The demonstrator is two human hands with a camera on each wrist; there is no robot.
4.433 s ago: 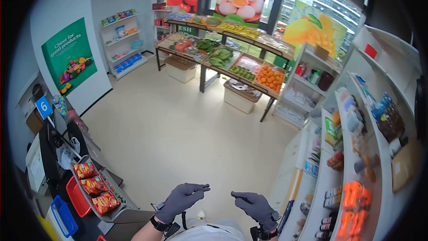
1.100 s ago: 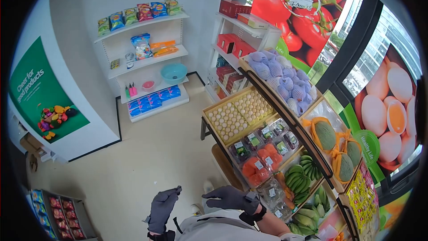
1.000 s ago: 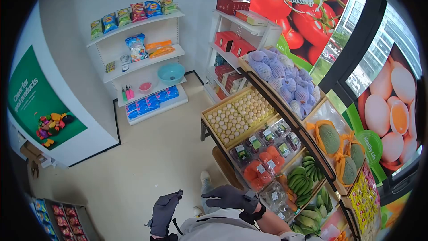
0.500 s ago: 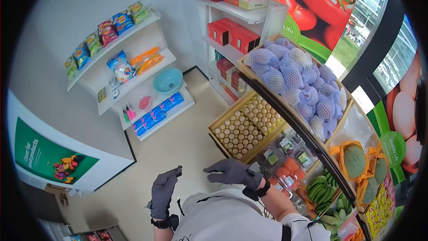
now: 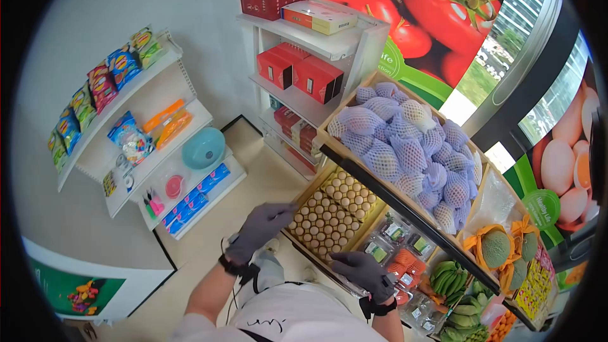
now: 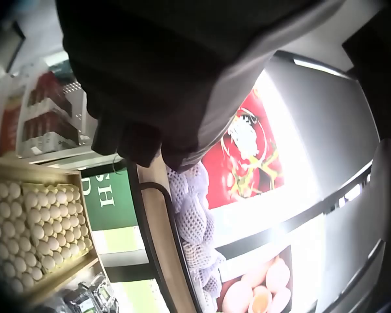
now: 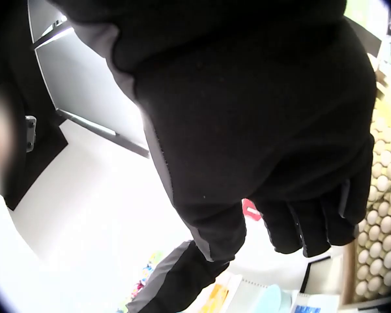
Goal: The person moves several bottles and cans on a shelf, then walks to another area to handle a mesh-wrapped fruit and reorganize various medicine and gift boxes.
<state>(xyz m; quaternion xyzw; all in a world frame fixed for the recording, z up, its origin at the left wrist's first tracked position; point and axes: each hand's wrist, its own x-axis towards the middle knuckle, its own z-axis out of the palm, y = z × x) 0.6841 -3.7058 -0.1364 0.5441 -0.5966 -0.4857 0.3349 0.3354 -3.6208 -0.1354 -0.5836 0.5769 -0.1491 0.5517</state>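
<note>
Both hands wear dark grey gloves and hold nothing. My left hand (image 5: 261, 231) hovers in front of the body, its fingertips overlapping the left edge of the egg crate (image 5: 324, 218) in the head view. To the right, my right hand (image 5: 364, 272) has its fingers extended and overlaps the crate's near corner and the packs beside it. The wooden crate bears rows of brown eggs in yellow trays. Above it, a tilted wooden bin holds fruit in purple foam nets (image 5: 405, 145). In the right wrist view the fingers (image 7: 287, 228) hang loosely, side by side.
Plastic produce packs (image 5: 405, 263), green bananas (image 5: 449, 278) and netted melons (image 5: 497, 247) fill the stand to the right. A black rail (image 5: 392, 183) runs between its tiers. White shelves with red boxes (image 5: 275, 63) stand behind; another shelf holds chip bags (image 5: 101, 85) and a blue basin (image 5: 203, 149).
The view has swung left from the wide room and come up close to the produce stand's egg end. My hands, earlier nearer each other, are now further apart beside the egg crate.
</note>
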